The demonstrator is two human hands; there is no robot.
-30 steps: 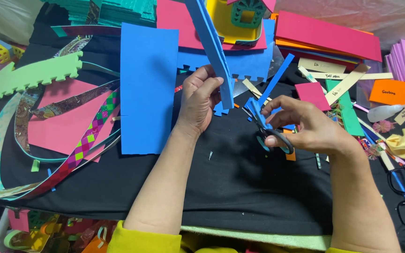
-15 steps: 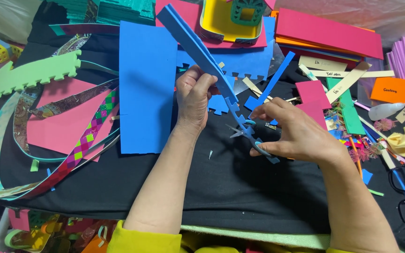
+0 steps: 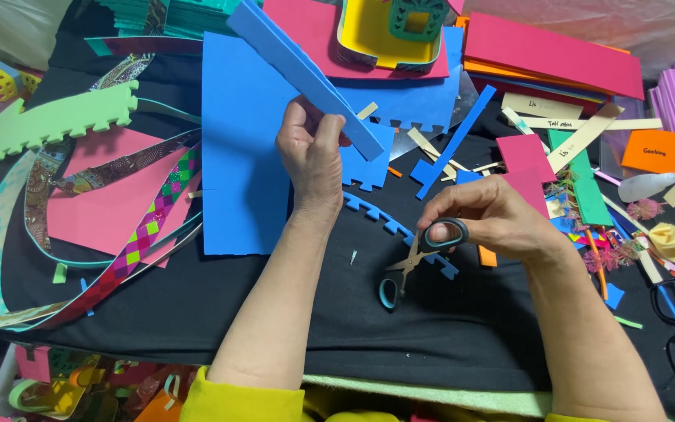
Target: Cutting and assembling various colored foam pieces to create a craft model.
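Two hands busy: left hand now pinches the blue foam strip raised over the blue sheet, while right hand, fingers closed on the scissors, has lowered them toward the black cloth, so cutting looks paused.

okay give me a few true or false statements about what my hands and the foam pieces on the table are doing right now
1. The left hand holds a long blue foam strip. True.
2. The right hand holds a glue bottle. False: it holds scissors with black and teal handles.
3. A notched blue foam strip lies on the black cloth between the hands. True.
4. The large blue foam sheet lies right of the right hand. False: it lies left of the left hand.
5. The green notched foam piece lies at far left. True.
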